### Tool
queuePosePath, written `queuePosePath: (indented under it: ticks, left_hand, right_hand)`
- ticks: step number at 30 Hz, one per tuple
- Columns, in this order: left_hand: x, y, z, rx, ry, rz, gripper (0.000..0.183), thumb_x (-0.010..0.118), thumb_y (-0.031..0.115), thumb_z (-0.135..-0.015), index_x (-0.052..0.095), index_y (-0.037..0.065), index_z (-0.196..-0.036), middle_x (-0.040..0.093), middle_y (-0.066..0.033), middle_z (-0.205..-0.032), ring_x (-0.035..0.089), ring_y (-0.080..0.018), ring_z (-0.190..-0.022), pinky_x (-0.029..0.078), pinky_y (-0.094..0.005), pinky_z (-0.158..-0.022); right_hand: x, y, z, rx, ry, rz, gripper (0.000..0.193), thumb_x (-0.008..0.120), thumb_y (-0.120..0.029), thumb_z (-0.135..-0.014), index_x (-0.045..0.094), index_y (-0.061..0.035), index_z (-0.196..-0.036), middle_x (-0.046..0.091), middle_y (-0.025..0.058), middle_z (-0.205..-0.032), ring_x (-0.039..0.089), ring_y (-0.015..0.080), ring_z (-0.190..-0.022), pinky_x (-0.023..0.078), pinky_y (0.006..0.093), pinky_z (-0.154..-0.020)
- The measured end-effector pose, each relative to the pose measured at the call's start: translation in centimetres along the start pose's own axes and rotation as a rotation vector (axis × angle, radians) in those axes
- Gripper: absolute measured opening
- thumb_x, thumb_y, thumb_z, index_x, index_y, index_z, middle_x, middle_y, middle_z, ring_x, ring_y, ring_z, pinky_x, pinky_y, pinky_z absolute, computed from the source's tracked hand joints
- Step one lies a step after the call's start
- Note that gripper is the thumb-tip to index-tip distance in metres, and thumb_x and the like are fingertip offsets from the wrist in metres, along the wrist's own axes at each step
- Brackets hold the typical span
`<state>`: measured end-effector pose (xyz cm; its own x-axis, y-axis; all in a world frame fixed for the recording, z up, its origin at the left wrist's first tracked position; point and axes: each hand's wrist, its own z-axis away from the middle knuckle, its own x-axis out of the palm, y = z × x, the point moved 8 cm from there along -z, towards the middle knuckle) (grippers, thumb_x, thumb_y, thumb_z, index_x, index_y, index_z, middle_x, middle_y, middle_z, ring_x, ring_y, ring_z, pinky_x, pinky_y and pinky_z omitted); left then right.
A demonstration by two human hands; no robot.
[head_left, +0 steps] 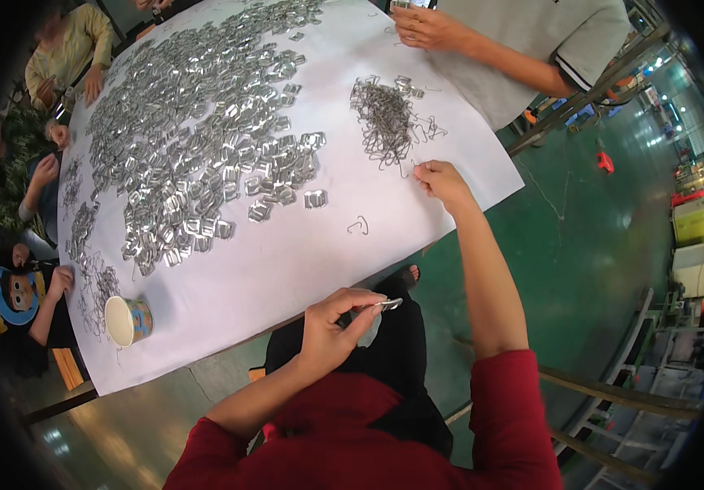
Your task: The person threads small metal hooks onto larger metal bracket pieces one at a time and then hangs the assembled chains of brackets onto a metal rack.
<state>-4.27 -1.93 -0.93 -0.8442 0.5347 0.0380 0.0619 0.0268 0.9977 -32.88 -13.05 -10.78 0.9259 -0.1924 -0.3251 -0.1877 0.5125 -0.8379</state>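
Above my lap, just off the table's near edge, my left hand [335,327] pinches a small shiny metal buckle [389,304] between thumb and fingers. My right hand [443,183] reaches over the table to the near side of a tangled pile of bent wire pieces [384,121]. Its thumb and forefinger are closed on a thin bent wire [406,169] at the pile's edge. Two loose wire pieces [357,225] lie on the white table covering between my hands. A large heap of silver metal buckles [197,139] spreads over the table's middle and far left.
A paper cup [128,321] stands at the table's left corner beside more wire piles [95,286]. Co-workers sit along the left side; another in a grey shirt [523,53] works at the far right. Metal rails [613,390] run at my right over a green floor [568,269].
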Motion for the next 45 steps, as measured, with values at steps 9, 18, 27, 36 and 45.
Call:
queuePosePath:
  ticks: [9, 18, 27, 36, 45]
  left_hand:
    - [-0.8, -0.1, 1.0, -0.042, 0.037, 0.023, 0.012, 0.061, -0.001, -0.083, 0.064, -0.002, -0.094, 0.064, -0.0069, -0.090, 0.059, -0.0102, -0.080, 0.046, -0.0221, -0.073]
    - [0.3, 1.2, 1.0, 0.060, 0.001, -0.006, 0.013, 0.062, -0.002, -0.082, 0.065, -0.001, -0.094, 0.064, -0.0083, -0.093, 0.059, -0.0119, -0.084, 0.047, -0.0238, -0.075]
    - [-0.1, 2.0, 0.8, 0.223, 0.021, -0.045, 0.016, 0.064, 0.000, -0.078, 0.065, 0.001, -0.094, 0.066, -0.0102, -0.090, 0.063, -0.0171, -0.079, 0.049, -0.0265, -0.070]
    - [-7.1, -2.1, -10.3, 0.317, 0.330, -1.026, 0.027, 0.068, 0.018, -0.076, 0.060, -0.002, -0.092, 0.058, -0.0164, -0.090, 0.058, -0.0306, -0.082, 0.049, -0.0396, -0.067]
    - [-7.4, -2.5, -10.3, 0.031, 0.124, -0.699, 0.025, 0.067, 0.013, -0.078, 0.059, -0.002, -0.096, 0.065, -0.0130, -0.085, 0.064, -0.0224, -0.073, 0.050, -0.0306, -0.068]
  right_hand:
    - [4.5, -3.1, 19.1, -0.052, -0.160, -0.650, 0.013, 0.059, -0.010, -0.086, 0.059, 0.0014, -0.093, 0.059, 0.0063, -0.084, 0.056, 0.0106, -0.068, 0.044, 0.0214, -0.058]
    - [6.8, -3.3, 26.3, -0.385, 0.037, -0.545, 0.006, 0.066, -0.002, -0.078, 0.063, -0.0015, -0.084, 0.049, 0.0047, -0.103, 0.049, 0.0120, -0.088, 0.039, 0.0258, -0.081]
    - [6.8, -4.0, 26.5, -0.584, 0.243, -0.400, 0.009, 0.068, -0.001, -0.074, 0.064, -0.0022, -0.082, 0.051, 0.0053, -0.098, 0.047, 0.0150, -0.091, 0.039, 0.0275, -0.081]
    - [7.1, -4.8, 27.5, -0.717, 0.266, -0.220, 0.010, 0.069, -0.002, -0.073, 0.064, -0.0046, -0.081, 0.054, 0.0042, -0.089, 0.047, 0.0183, -0.091, 0.039, 0.0291, -0.080]
    - [7.0, -3.8, 26.4, -0.632, 0.246, -0.220, 0.009, 0.070, -0.007, -0.072, 0.067, -0.0058, -0.081, 0.050, 0.0050, -0.095, 0.047, 0.0184, -0.092, 0.038, 0.0297, -0.081]
